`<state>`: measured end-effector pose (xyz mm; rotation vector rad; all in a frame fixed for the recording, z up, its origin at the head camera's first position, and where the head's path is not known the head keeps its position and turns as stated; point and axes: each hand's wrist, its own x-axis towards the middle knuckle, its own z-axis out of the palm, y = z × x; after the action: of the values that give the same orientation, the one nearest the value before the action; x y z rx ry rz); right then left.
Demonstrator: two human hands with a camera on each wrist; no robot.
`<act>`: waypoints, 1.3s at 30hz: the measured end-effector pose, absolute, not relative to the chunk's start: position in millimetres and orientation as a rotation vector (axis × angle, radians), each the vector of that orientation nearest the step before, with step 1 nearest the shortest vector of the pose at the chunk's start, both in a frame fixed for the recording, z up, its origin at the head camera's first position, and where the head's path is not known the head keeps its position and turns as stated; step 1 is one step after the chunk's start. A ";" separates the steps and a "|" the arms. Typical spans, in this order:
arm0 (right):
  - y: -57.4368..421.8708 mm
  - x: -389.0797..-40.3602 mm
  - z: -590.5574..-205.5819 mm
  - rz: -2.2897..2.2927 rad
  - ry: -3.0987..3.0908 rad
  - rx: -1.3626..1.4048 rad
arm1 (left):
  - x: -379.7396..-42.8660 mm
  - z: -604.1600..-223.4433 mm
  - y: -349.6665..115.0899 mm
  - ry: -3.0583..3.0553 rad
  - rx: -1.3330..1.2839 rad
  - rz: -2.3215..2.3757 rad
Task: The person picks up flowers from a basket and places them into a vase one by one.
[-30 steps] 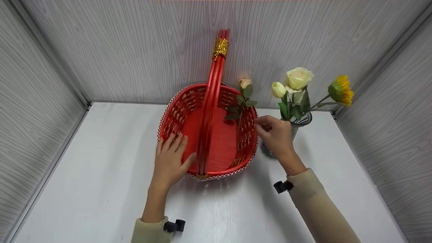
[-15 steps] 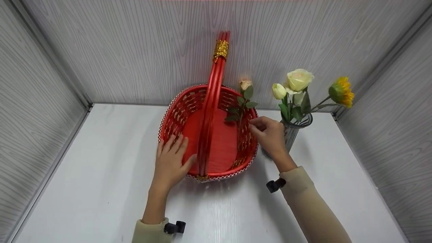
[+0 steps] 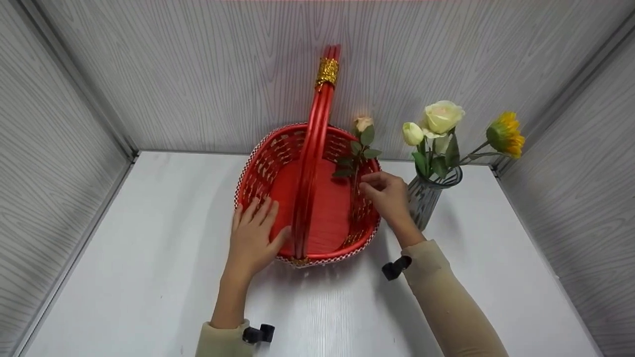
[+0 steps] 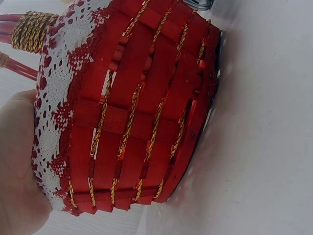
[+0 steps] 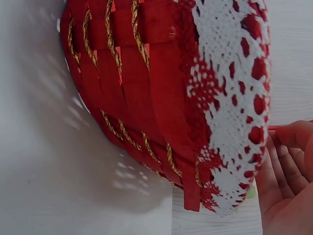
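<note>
A red woven basket (image 3: 330, 228) with a tall arched handle and lace trim stands on the table. My left hand (image 3: 253, 240) lies over its near-left rim, fingers stretched into the basket; the left wrist view shows part of this hand (image 4: 17, 161) behind the lace. Leaning on the basket's right inner wall is a pale peach rose (image 3: 363, 124) with a leafy stem. My right hand (image 3: 389, 198) reaches over the right rim, fingers bent, thumb and index slightly apart near the stem. Nothing shows between them. In the right wrist view, the rim partly hides this hand (image 5: 288, 171).
Right of the basket stands a ribbed glass vase (image 3: 427, 198), close to my right hand. It holds a white rose (image 3: 444, 117), a pale tulip (image 3: 412, 134) and a yellow flower (image 3: 506, 135). Wood-grain panels surround the white table (image 3: 163, 238) at the back and sides.
My right hand has moved left, from the basket's right rim to inside it, closer to the rose stem. My left hand keeps its place on the rim.
</note>
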<state>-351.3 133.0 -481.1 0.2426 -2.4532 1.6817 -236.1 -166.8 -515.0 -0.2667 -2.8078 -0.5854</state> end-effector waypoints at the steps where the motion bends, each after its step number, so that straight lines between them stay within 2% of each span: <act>1: 132.5 -352.3 -482.2 1.698 -2.457 0.237 | -236.2 -514.9 -166.7 -2.806 -0.269 -0.584; 9: 123.9 -355.4 -483.6 1.933 -2.463 0.193 | -236.0 -515.9 -166.9 -2.804 -0.266 -0.584; 19: 108.5 -362.8 -474.3 2.409 -2.247 -0.069 | -235.3 -517.4 -166.9 -2.783 -0.255 -0.591; 26: 102.9 -370.1 -474.8 2.480 -2.174 -0.172 | -235.5 -515.1 -165.8 -2.782 -0.260 -0.600; 39: 101.5 -374.4 -482.1 2.488 -2.211 -0.143 | -235.4 -515.4 -168.0 -2.805 -0.265 -0.585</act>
<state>-374.4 101.5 -482.1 -0.1425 -2.2106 2.4884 -235.4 -168.0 -515.4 -0.2647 -2.8055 -0.5849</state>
